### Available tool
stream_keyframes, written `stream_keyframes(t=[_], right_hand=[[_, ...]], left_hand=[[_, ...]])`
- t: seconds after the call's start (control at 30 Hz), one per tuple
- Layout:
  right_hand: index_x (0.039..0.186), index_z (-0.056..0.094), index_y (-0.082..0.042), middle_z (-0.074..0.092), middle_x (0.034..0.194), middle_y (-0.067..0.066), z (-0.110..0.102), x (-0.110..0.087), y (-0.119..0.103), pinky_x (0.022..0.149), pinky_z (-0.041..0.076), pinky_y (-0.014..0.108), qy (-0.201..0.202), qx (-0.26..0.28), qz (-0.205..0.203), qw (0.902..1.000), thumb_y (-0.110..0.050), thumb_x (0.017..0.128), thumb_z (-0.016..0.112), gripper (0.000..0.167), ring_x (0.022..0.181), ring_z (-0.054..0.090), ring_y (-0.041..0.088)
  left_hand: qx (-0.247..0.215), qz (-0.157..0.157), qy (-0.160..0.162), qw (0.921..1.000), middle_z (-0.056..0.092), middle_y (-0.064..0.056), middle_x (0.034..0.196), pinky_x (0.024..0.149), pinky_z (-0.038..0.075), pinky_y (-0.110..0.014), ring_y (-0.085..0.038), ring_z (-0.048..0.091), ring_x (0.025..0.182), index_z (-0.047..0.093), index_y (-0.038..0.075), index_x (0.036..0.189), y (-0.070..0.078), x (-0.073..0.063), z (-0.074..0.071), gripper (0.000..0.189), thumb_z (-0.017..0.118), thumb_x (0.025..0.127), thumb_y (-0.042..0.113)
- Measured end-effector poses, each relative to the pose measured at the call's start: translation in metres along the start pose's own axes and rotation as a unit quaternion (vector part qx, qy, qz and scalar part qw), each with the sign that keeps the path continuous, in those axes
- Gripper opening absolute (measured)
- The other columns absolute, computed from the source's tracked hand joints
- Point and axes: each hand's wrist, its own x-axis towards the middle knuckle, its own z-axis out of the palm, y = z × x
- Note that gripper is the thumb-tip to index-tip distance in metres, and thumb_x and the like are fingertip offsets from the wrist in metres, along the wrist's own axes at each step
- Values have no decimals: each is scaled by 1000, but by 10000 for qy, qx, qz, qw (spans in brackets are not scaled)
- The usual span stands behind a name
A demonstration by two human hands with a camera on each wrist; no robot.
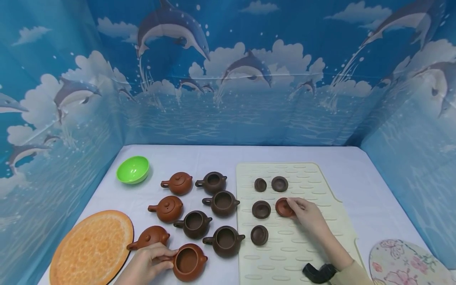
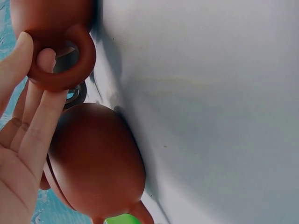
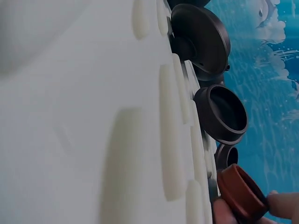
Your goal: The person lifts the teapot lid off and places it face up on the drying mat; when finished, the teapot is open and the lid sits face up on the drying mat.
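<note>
Two hands are working well apart: your left hand [image 1: 151, 261] is pinching the ring handle of the lidless red-brown teapot [image 1: 188, 260] at the near left of the bench [image 1: 210, 156], thumb and fingers closing round the loop. Gripping there, you are probably steadying the pot while leaving its mouth uncovered, its spout pointing right.

Your right hand [image 1: 310, 217] is holding the red-brown lid [image 1: 283, 207] by its rim at the right, thumb and finger parting only by the lid's edge. The lid's hollow side is facing up, so its knob is likely pointing down out of reach, making the rim the handier grip. Whether it is clearing the pale mat [image 1: 268, 270], you cannot tell.

Four dark lids [image 1: 261, 209] are lying to the left and far side, likely keeping apart so each is easy to pinch. Four dark teapots [image 1: 226, 240] are standing lidless beside the mat, presumably matching them by colour; three lidded teapots [image 1: 170, 208] are standing farther left.
</note>
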Motion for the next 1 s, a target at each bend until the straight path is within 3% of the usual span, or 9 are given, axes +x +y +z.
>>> stream_keyframes(t=[0.07, 0.33, 0.53, 0.63, 0.7, 0.8, 0.93, 1.0], right_hand=[[133, 58, 2, 58, 133, 26, -1, -1, 0, 107, 39, 59, 67, -210, -83, 9997, -45, 103, 46, 57, 131, 47, 46], [125, 66, -1, 63, 125, 24, -2, -3, 1, 100, 44, 58, 78, -482, -705, 9963, -34, 102, 54, 42, 122, 55, 45], [125, 65, -1, 62, 126, 24, -2, -5, -1, 99, 46, 58, -8, -560, -794, 9953, -29, 100, 57, 39, 119, 57, 44], [124, 65, 0, 63, 124, 24, -1, -4, -3, 96, 48, 57, 19, -617, -841, 9945, -29, 99, 58, 38, 115, 60, 43], [123, 65, -1, 63, 123, 24, -2, -4, -3, 95, 49, 56, 57, -633, -886, 9940, -27, 98, 59, 37, 112, 62, 41], [125, 65, -2, 62, 124, 22, -3, -3, -5, 93, 51, 54, 173, -649, -1035, 9924, -27, 99, 59, 37, 111, 63, 39], [129, 62, -2, 60, 129, 22, -4, -5, -25, 94, 51, 53, 400, -608, -1378, 9878, -30, 100, 58, 40, 118, 58, 40], [129, 62, -3, 59, 130, 21, -3, -8, -44, 94, 52, 52, 452, -543, -1630, 9841, -29, 100, 58, 39, 121, 56, 39]], left_hand=[[-13, 32, 17, 10000, 70, 5, 95, 67, 54, -16, 5, 61, 80, 76, 12, 105, 0, 0, 0, 26, 80, 80, 21], [53, 127, 50, 9999, 70, 3, 97, 68, 54, -16, 5, 62, 81, 76, 12, 105, 1, -1, 0, 26, 79, 81, 20], [115, 20, -14, 9999, 69, 4, 100, 69, 54, -16, 4, 63, 83, 74, 15, 107, 2, -2, 0, 27, 79, 81, 23], [234, 91, 132, 9996, 68, 6, 101, 72, 54, -16, 3, 65, 86, 74, 17, 109, 5, -5, -1, 29, 79, 82, 26], [269, 222, 333, 9988, 68, 5, 103, 74, 55, -16, 2, 66, 88, 73, 16, 110, 8, -8, -4, 30, 78, 82, 24], [549, 559, 938, 9925, 70, 5, 103, 73, 56, -19, 3, 65, 89, 74, 16, 110, 11, -12, -9, 30, 79, 81, 16], [1015, 819, 2027, 9705, 71, 12, 96, 68, 56, -21, 5, 61, 84, 76, 20, 105, 11, -18, -21, 34, 82, 75, 6], [1105, 721, 2388, 9621, 70, 12, 95, 66, 56, -22, 4, 61, 82, 76, 21, 104, 8, -20, -29, 34, 83, 75, 5]])
